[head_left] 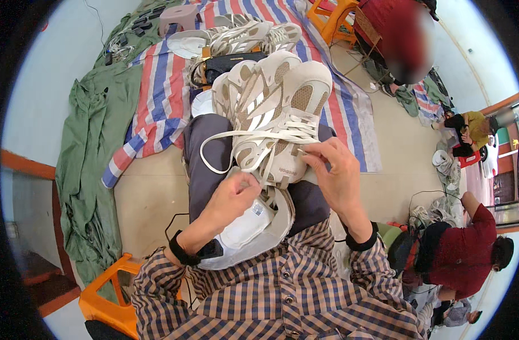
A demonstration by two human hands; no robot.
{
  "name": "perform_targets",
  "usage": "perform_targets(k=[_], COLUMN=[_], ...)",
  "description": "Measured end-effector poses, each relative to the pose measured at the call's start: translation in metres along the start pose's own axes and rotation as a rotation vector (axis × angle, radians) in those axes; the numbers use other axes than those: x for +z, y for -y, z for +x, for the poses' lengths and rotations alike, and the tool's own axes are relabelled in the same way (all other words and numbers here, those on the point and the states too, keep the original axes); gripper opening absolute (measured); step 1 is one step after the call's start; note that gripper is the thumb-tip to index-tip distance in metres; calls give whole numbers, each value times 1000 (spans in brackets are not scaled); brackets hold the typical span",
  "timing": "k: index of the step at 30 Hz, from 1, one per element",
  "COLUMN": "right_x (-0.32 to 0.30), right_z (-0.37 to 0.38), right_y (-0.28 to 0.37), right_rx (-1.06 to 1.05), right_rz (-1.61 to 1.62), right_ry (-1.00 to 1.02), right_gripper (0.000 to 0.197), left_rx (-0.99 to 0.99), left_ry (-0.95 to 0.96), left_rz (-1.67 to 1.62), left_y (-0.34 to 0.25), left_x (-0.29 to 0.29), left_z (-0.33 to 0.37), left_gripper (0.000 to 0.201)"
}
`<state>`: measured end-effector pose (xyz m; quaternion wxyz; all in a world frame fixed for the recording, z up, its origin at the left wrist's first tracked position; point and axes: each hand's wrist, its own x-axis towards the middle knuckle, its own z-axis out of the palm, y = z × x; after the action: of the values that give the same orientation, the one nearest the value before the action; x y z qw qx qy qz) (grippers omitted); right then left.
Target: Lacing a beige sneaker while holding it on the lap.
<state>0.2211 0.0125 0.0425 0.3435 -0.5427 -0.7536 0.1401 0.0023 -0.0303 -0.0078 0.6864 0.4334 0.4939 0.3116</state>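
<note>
Cream lace seems pinched by the right hand.

The light beige, smooth floor carries a wide plastic sheet with red, white and blue stripes. At its left there lies a long, wrinkled green cloth, and on the upper part of this cloth are thin pale cables. Beige-and-white lace-up sneakers are gathered over the dark grey trouser knees; their exact support is hidden.
</note>
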Motion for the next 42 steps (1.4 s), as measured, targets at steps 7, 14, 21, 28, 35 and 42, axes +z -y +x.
perform_targets(k=[7,14,21,28,35,42], right_x=[-4,-8,-2,16,14,29], right_z=[-2,15,21,12,1,7], right_y=[1,9,9,-10,-6,-14], right_rx=[-3,-178,-309,-327,-320,-351], right_rz=[-94,-386,-391,-271,-377,-270], right_ry=[28,173,193,49,120,-56], right_gripper=[5,5,14,17,27,27], left_rx=[136,195,217,289,114,96], left_ry=[-20,-76,-142,-230,-139,-128], left_rz=[203,375,497,414,115,141], left_y=[-6,-17,-9,2,-3,-9], left_x=[11,14,11,18,22,22], left_z=[-14,-16,-11,-7,-6,-3], left_gripper=[30,32,33,30,28,25])
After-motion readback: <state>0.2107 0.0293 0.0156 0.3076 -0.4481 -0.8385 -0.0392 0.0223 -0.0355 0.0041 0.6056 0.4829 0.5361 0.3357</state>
